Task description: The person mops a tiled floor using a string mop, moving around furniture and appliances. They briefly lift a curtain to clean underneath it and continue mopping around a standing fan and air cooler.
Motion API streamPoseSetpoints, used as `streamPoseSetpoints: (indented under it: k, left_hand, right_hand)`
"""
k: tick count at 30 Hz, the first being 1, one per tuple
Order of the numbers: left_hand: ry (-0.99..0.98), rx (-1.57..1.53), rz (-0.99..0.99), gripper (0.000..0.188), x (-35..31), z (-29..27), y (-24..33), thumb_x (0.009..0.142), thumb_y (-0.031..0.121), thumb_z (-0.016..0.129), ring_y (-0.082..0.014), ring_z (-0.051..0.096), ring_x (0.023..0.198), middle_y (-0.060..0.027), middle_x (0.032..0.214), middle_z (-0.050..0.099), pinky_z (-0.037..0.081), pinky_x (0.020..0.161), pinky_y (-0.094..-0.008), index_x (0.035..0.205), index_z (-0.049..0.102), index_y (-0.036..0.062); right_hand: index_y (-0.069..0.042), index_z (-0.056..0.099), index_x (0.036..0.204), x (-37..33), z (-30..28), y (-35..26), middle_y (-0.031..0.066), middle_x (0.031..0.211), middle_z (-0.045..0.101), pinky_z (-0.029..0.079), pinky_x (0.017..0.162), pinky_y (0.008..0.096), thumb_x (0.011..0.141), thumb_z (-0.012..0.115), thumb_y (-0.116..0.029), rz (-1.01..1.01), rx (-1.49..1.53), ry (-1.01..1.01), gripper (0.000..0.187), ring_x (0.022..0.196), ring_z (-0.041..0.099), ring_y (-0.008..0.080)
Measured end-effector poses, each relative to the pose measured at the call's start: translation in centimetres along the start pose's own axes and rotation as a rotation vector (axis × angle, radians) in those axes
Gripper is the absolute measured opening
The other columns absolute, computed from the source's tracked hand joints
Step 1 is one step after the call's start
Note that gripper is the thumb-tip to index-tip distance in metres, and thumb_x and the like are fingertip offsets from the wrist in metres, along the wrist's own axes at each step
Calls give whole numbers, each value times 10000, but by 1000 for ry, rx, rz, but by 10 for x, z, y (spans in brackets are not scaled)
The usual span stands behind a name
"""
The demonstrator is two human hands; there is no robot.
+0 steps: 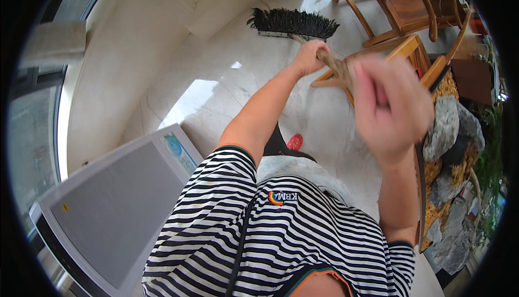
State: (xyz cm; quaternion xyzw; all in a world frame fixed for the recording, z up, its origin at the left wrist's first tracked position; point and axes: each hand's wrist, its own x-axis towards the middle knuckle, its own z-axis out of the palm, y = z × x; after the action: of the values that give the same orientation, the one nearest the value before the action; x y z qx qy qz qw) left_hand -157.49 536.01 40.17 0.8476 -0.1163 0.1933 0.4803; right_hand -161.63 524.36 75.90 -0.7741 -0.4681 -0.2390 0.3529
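Observation:
A mop with a wide black shaggy head [294,24] rests on the floor ahead, its light clamp bar along the near edge. Its brown handle [336,65] slants up toward me and to the right. My left hand [309,58] is wrapped round the handle, with that arm stretched forward. Closer to the camera, my right hand [393,107] is curled closed at the handle's upper end and smeared by motion. The handle's tip is hidden there.
Wooden chairs [397,5] stand at the far right. Below them, a display holds grey rocks [442,129], yellow-brown material and green plants. At left is a grey-topped white appliance [119,210] near the wall and window. Pale glossy tiles [216,91] cover the floor.

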Motion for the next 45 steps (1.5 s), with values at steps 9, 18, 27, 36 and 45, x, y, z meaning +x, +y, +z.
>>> streamPoseSetpoints:
  k: [9, 18, 27, 36, 45]
  left_hand:
    - [275, -125, -456, 239, 98, 46, 21, 750, 232, 706, -299, 607, 646, -158, 722, 650, 499, 651, -350, 775, 624, 9]
    - [85, -230, -587, 308, 165, 148, 78, 772, 241, 652, -257, 476, 500, -185, 556, 525, 453, 572, -380, 666, 565, -35]
    - [-152, 32, -722, 206, 127, 131, 86, 722, 283, 679, -385, 619, 717, -163, 718, 641, 503, 642, -433, 763, 664, 82]
    - [-223, 99, -428, 178, 119, 101, 153, 697, 279, 683, -376, 603, 683, -139, 684, 626, 484, 601, -446, 724, 658, 105]
    - [-549, -159, -147, 208, 186, 37, 219, 694, 257, 682, -357, 572, 627, -158, 666, 612, 450, 574, -431, 698, 627, 57]
  right_hand:
    - [-47, 579, 717, 88, 15, 103, 154, 700, 633, 537, 629, 372, 753, 588, -52, -13, -103, 59, 37, 705, 661, 337]
    - [-17, 605, 721, 76, -91, 263, 198, 705, 634, 525, 659, 430, 771, 578, -46, 134, -112, 217, 63, 719, 643, 385]
    - [-39, 677, 821, 25, -105, 294, 115, 660, 574, 465, 607, 337, 773, 667, -60, 454, -69, 14, 53, 640, 593, 205]
    - [-76, 734, 951, 5, -178, 237, -93, 716, 557, 353, 530, 158, 825, 732, -53, 409, -107, 205, 128, 625, 449, -9]
    - [-33, 702, 905, 6, -169, 51, -2, 733, 597, 342, 501, 207, 797, 687, 22, 464, -675, 590, 123, 550, 417, 84]
